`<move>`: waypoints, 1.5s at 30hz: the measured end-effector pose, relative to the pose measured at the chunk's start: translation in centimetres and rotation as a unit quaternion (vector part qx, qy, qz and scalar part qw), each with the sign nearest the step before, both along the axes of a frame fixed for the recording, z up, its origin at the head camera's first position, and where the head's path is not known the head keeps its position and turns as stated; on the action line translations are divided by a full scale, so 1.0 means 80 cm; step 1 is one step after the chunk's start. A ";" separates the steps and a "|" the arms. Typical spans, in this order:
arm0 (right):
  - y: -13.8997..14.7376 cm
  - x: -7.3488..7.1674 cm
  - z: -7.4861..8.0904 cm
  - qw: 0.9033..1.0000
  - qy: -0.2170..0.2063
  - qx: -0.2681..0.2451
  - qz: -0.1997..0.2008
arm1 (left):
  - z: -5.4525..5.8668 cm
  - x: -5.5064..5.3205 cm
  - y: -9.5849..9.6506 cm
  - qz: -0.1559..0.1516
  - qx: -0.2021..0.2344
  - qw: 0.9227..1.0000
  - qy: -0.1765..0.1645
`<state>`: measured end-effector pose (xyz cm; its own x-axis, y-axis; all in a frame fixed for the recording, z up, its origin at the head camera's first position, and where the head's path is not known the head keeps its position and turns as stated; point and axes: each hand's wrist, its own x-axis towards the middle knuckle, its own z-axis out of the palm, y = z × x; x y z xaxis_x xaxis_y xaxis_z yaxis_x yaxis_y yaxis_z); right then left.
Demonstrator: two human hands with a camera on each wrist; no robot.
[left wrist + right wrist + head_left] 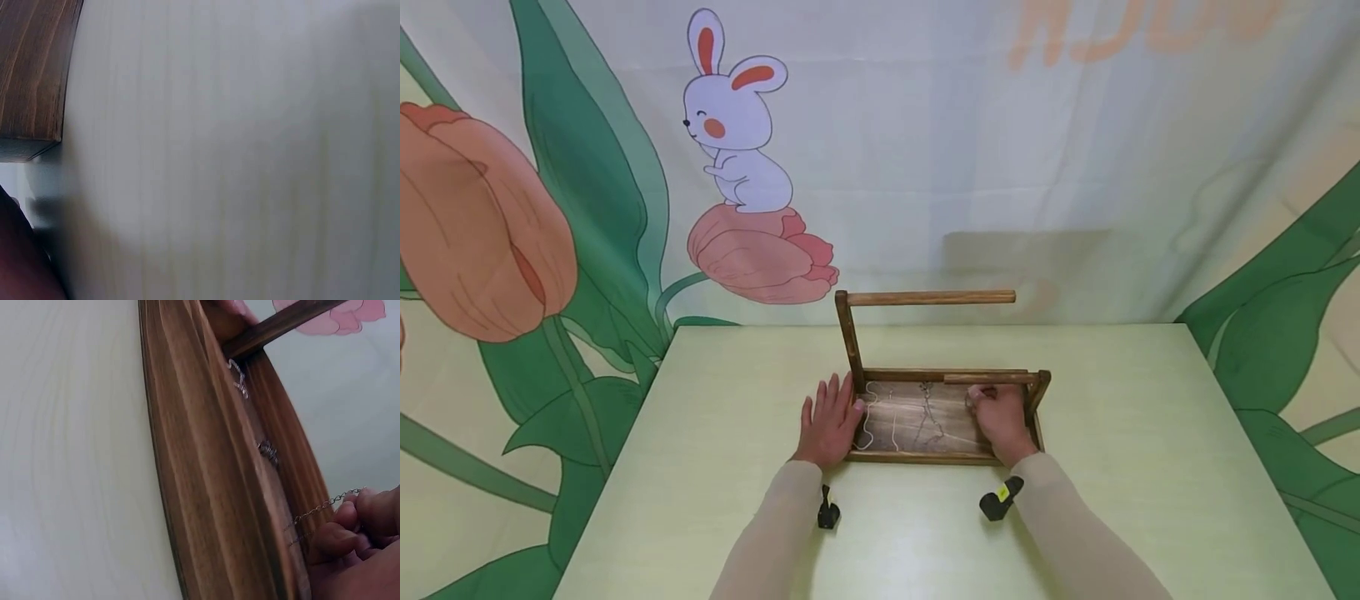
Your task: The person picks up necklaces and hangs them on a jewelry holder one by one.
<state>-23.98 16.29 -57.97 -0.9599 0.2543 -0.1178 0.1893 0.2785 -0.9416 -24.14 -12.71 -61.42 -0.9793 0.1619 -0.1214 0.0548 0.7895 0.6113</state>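
A brown wooden jewelry stand has a shallow tray base, with an upright post and crossbar at each end. My left hand rests with straight fingers at its left end, the thumb at the tray's edge. Over the tray's right part, my right hand curls its fingers and pinches a thin metal chain. Inside the tray lie a pale wavy chain, a thin straight chain and a darker chain. The left wrist view catches only a dark wooden corner of the stand.
The taller left crossbar reaches right above the tray; the lower right crossbar reaches left near the right hand. A pale table lies under everything, and a printed curtain hangs behind it. Black wrist cameras sit by both sleeves.
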 end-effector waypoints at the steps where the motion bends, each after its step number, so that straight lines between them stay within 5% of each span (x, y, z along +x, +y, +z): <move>1: 0.000 0.002 0.002 1.000 0.000 0.000 0.003 | 0.002 0.000 0.000 -0.001 -0.003 1.000 -0.001; 14: -0.011 0.029 0.027 0.999 -0.023 -0.027 0.020 | 0.007 -0.001 -0.001 -0.001 -0.028 1.000 0.001; 23: -0.020 0.041 0.039 0.995 -0.020 -0.100 0.002 | 0.007 0.002 0.000 -0.001 -0.023 1.000 -0.002; 45: -0.035 0.065 0.073 0.998 0.030 -0.040 -0.023 | 0.002 -0.001 0.001 -0.001 -0.017 1.000 -0.002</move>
